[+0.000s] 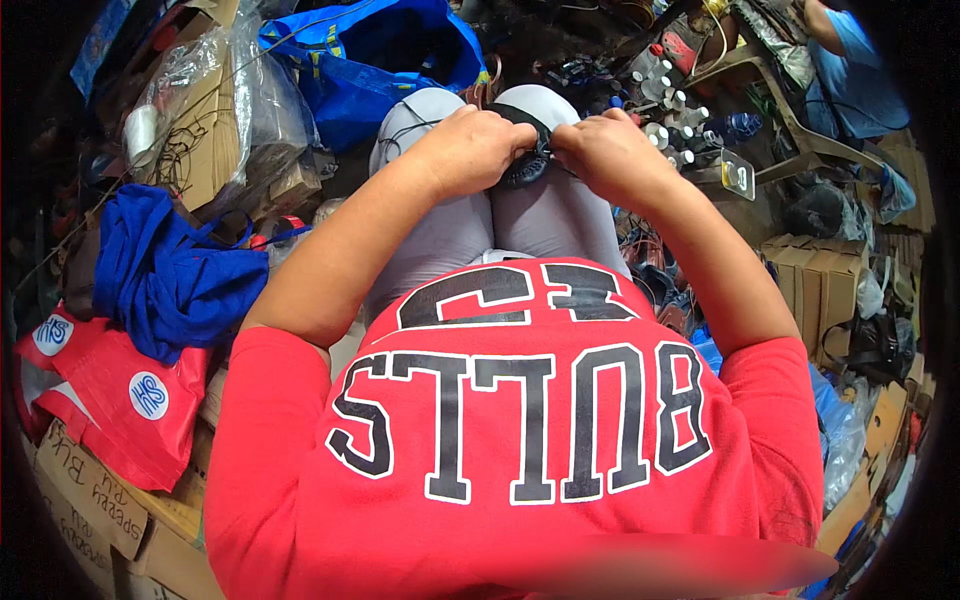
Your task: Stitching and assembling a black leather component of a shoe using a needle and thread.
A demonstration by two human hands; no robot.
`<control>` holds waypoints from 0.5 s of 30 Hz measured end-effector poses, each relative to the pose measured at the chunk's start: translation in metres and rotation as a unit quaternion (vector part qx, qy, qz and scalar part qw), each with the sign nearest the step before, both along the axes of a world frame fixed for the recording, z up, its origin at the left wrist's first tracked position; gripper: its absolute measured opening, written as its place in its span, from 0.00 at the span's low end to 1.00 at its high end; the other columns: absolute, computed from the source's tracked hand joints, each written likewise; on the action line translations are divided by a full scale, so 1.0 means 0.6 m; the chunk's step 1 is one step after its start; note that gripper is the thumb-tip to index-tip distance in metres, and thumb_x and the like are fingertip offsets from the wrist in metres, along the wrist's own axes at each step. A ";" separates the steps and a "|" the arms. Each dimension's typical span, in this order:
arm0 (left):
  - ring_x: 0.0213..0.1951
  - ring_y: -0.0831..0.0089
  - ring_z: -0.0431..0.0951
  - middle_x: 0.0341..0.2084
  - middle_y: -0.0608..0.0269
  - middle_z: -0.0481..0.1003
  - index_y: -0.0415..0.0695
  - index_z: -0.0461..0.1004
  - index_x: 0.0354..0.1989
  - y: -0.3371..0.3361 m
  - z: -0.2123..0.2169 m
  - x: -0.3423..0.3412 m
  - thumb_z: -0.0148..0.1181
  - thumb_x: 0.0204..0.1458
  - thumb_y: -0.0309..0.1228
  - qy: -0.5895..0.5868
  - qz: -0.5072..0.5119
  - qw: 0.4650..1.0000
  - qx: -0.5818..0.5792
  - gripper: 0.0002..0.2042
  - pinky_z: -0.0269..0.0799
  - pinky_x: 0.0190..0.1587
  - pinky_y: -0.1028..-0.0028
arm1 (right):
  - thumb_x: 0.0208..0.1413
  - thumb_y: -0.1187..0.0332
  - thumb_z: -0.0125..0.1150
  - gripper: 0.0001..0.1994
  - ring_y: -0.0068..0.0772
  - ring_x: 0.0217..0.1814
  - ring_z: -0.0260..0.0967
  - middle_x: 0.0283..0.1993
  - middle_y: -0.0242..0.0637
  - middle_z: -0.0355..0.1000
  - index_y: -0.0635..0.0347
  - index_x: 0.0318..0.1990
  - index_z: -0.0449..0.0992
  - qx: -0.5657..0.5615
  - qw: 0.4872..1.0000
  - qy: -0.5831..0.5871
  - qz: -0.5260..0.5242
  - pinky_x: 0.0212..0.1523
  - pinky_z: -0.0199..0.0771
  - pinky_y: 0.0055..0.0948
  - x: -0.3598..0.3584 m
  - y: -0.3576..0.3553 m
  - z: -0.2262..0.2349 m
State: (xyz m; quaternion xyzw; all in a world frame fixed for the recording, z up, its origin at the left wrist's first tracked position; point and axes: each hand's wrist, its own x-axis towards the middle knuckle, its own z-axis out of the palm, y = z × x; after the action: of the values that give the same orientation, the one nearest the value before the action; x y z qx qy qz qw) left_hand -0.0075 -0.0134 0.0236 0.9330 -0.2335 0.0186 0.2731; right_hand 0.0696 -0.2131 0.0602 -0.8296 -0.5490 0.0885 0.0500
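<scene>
Between my knees, on the grey trousers [550, 215], rests a dark rounded item that looks like a black shoe [526, 174]. My left hand [474, 150] is closed at its left side, the fingers curled against it. On the other side my right hand [612, 155] is closed in a pinch at the shoe's right edge. What those right fingertips grip is too small to make out. A thin black cord [398, 128] lies loose across my left knee.
A blue bag [370, 65] stands open beyond my knees. Several small bottles [680, 120] and a wooden frame [790, 120] are at the far right. Blue cloth [165, 270], a red bag [120, 400] and cardboard [90, 490] lie left. Another person's blue sleeve [860, 85] shows far right.
</scene>
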 end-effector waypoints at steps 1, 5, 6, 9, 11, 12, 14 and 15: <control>0.31 0.51 0.74 0.22 0.51 0.73 0.43 0.70 0.30 0.003 -0.001 -0.001 0.51 0.48 0.28 0.018 0.024 0.999 0.023 0.04 0.67 0.35 0.58 | 0.51 0.67 0.52 0.03 0.40 0.37 0.71 0.29 0.37 0.73 0.52 0.31 0.71 0.000 1.000 -0.008 -0.003 0.42 0.61 0.38 -0.001 0.007 0.000; 0.31 0.54 0.73 0.21 0.55 0.72 0.43 0.69 0.29 0.026 -0.014 -0.016 0.51 0.47 0.25 -0.046 -0.001 0.999 0.009 0.02 0.67 0.34 0.60 | 0.50 0.70 0.51 0.02 0.41 0.34 0.71 0.25 0.35 0.72 0.54 0.30 0.69 0.000 0.999 0.001 0.043 0.41 0.61 0.38 0.015 -0.001 -0.028; 0.31 0.55 0.73 0.21 0.56 0.71 0.43 0.69 0.29 0.037 -0.017 -0.022 0.50 0.47 0.24 -0.114 -0.029 0.993 -0.010 0.02 0.66 0.34 0.60 | 0.49 0.70 0.52 0.01 0.42 0.33 0.71 0.25 0.36 0.72 0.54 0.30 0.68 0.042 0.998 0.014 0.051 0.41 0.61 0.38 0.020 -0.010 -0.039; 0.32 0.56 0.73 0.23 0.58 0.72 0.44 0.69 0.28 0.091 -0.013 -0.051 0.51 0.45 0.23 -0.114 0.000 0.992 0.053 0.02 0.66 0.35 0.61 | 0.49 0.72 0.53 0.02 0.44 0.33 0.70 0.24 0.38 0.70 0.53 0.30 0.68 0.101 0.993 -0.024 0.051 0.42 0.61 0.38 0.039 -0.066 -0.055; 0.30 0.60 0.73 0.23 0.56 0.72 0.44 0.71 0.29 0.154 0.011 -0.092 0.53 0.46 0.23 -0.047 0.120 0.987 0.100 0.03 0.66 0.34 0.65 | 0.50 0.71 0.54 0.02 0.49 0.34 0.69 0.26 0.42 0.72 0.56 0.31 0.68 -0.036 0.989 -0.014 -0.142 0.42 0.62 0.40 0.043 -0.129 -0.046; 0.29 0.64 0.72 0.23 0.59 0.72 0.44 0.72 0.31 0.177 0.022 -0.113 0.54 0.47 0.23 -0.024 0.172 0.984 0.029 0.03 0.66 0.34 0.69 | 0.52 0.67 0.55 0.04 0.40 0.30 0.70 0.24 0.42 0.70 0.56 0.33 0.71 -0.048 0.984 -0.011 -0.171 0.38 0.63 0.36 0.052 -0.153 -0.039; 0.28 0.73 0.71 0.24 0.64 0.73 0.42 0.74 0.33 0.207 0.046 -0.133 0.55 0.50 0.25 0.045 0.244 0.957 -0.152 0.04 0.65 0.34 0.75 | 0.53 0.65 0.58 0.08 0.23 0.29 0.65 0.24 0.32 0.69 0.58 0.36 0.75 0.135 0.869 0.307 -0.364 0.35 0.62 0.25 0.065 -0.180 -0.030; 0.29 0.78 0.70 0.25 0.66 0.73 0.41 0.74 0.35 0.210 0.058 -0.133 0.55 0.52 0.26 0.116 0.270 0.925 -0.242 0.04 0.65 0.34 0.78 | 0.53 0.65 0.59 0.09 0.19 0.31 0.64 0.25 0.29 0.70 0.61 0.37 0.76 0.218 0.790 0.392 -0.418 0.35 0.62 0.22 0.073 -0.181 -0.024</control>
State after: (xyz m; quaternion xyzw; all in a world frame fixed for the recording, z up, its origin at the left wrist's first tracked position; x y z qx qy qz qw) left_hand -0.0872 0.1124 0.0586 0.8619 0.0728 0.0388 0.5004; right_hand 0.1133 -0.3220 0.0456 -0.8393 -0.0863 0.2548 0.4725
